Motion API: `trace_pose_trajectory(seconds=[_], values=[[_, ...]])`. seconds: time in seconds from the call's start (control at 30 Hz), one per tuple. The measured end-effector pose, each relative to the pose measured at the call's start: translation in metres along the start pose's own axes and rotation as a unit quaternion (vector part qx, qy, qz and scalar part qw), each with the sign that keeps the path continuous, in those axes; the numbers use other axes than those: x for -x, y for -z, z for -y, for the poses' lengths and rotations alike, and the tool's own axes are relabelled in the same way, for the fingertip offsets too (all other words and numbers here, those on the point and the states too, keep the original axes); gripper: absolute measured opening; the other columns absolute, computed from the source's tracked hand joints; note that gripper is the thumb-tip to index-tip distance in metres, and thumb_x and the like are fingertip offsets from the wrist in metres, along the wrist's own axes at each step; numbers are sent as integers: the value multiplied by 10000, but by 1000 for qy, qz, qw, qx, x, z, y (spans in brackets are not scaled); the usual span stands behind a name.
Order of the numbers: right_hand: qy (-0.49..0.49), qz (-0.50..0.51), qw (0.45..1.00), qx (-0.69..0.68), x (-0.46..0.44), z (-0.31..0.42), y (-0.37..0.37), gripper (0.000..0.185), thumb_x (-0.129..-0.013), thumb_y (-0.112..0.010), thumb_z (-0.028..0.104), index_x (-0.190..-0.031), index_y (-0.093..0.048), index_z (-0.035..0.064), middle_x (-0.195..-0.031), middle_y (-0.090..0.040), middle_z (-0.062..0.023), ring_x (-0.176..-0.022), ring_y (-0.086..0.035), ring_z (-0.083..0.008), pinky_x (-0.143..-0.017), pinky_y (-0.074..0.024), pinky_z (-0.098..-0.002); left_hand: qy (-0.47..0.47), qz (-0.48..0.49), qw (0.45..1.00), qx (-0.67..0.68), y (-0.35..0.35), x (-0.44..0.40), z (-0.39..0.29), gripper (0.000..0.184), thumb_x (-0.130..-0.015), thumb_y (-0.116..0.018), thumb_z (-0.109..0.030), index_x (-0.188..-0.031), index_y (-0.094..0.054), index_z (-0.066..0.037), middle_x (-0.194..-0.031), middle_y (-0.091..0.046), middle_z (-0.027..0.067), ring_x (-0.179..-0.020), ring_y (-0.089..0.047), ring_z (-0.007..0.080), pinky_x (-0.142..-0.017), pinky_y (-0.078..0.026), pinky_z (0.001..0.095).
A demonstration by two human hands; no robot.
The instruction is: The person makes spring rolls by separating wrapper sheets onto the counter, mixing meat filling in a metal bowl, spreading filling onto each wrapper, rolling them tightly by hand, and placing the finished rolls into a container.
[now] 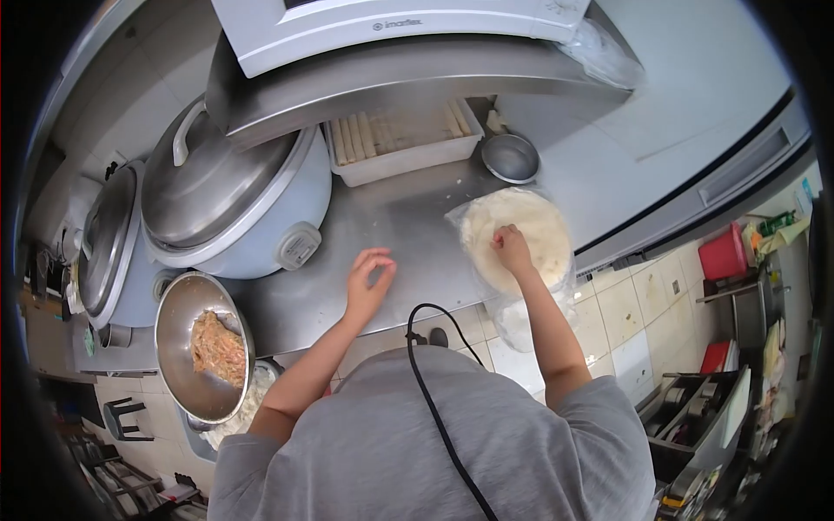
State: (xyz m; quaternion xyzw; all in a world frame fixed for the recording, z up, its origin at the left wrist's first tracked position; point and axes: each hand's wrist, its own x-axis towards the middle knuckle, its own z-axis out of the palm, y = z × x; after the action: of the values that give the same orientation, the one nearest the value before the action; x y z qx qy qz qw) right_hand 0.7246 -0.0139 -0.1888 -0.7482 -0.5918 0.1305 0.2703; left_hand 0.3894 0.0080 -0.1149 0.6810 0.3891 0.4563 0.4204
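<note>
My right hand is over a stack of thin, round, pale wrappers, its fingers curled together at the surface. Whether a sheet is pinched in them I cannot make out. Clear plastic lies around and below the stack, at the counter's front edge. Above the bare steel, left of the stack, my left hand is open and holds nothing, thumb and fingers curved apart. A small metal bowl stands just behind the wrappers. Pale rolls lie in rows in a white tray at the back.
Two large cookers with metal lids occupy the left. In front of them, a steel bowl holds a minced mixture. A steel shelf carrying a white appliance overhangs the tray. A black cable crosses my shirt.
</note>
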Motion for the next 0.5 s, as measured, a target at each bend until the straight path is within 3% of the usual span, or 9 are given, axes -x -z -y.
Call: trace_pose_trajectory(seconds=[0.07, 0.1, 0.17, 0.2, 0.27, 0.3, 0.33, 0.37, 0.5], values=[[-11, -10, 1000, -21, 3, 0, 6, 139, -677, -676, 13, -775, -582, 40, -833, -561, -109, -769, -582, -233, -680, -472, -343, -11, 21, 1000, 9, -9, -11, -5, 75, -781, -638, -74, -845, -623, -37, -1044, -593, 108, -1004, -547, 246, -879, -401, 336], [-13, -13, 1000, -21, 4, -5, 10, 139, -677, -676, 13, -775, -582, 40, -833, -561, -109, -769, -582, -233, -680, -472, -343, -28, 27, 999, 1, -14, -15, -5, 79, -780, -640, -77, -847, -624, -40, -1043, -594, 102, -1001, -547, 242, -874, -403, 333], [-6, -63, 972, -225, 8, -19, 22, 122, -700, -663, 17, -774, -576, 62, -855, -567, -57, -774, -573, -187, -664, -473, -330, -45, 32, 998, -5, -23, -25, -4, 82, -779, -643, -80, -850, -626, -43, -1041, -595, 97, -999, -547, 239, -868, -406, 331], [-7, -62, 972, -225, 10, -31, 29, 122, -700, -663, 17, -774, -576, 62, -855, -567, -57, -774, -573, -187, -664, -473, -330, -29, 49, 998, 8, -27, -29, -4, 87, -778, -645, -86, -855, -629, -48, -1041, -595, 92, -1002, -544, 233, -857, -413, 328], [-122, -67, 916, -376, 15, -56, 41, 134, -798, -641, 129, -918, -613, 78, -992, -593, -47, -878, -585, -180, -708, -490, -313, -12, 65, 998, 20, -35, -37, -1, 93, -778, -648, -91, -860, -632, -52, -1041, -596, 86, -1005, -540, 227, -846, -419, 325], [-122, -67, 916, -376, 18, -60, 47, 134, -798, -641, 129, -918, -613, 78, -992, -593, -47, -878, -585, -180, -708, -490, -313, -22, 81, 996, 1, -40, -41, 2, 96, -779, -648, -97, -865, -636, -56, -1041, -596, 84, -997, -542, 220, -833, -426, 318], [-169, -117, 814, -542, 23, -59, 55, 211, -825, -616, 161, -1013, -580, 72, -1002, -586, -40, -883, -580, -175, -730, -490, -300, -32, 96, 995, -19, -46, -44, 4, 99, -779, -649, -102, -869, -639, -61, -1041, -596, 82, -989, -544, 214, -819, -432, 311], [-209, -162, 678, -686, 28, -59, 63, 289, -852, -591, 194, -1107, -547, 66, -1012, -579, -33, -888, -575, -171, -751, -490, -288, -32, 95, 995, -19, -51, -46, 6, 99, -779, -649, -102, -869, -639, -61, -1041, -596, 82, -989, -544, 214, -819, -432, 311], [-105, -177, 731, -650, 35, -37, 113, 461, -897, -538, 300, -1261, -446, 32, -1111, -567, -73, -988, -559, -181, -823, -485, -315, -6, 142, 990, -10, -66, -54, 6, 113, -794, -648, -129, -884, -644, -61, -1033, -598, 72, -960, -559, 200, -805, -441, 298]])
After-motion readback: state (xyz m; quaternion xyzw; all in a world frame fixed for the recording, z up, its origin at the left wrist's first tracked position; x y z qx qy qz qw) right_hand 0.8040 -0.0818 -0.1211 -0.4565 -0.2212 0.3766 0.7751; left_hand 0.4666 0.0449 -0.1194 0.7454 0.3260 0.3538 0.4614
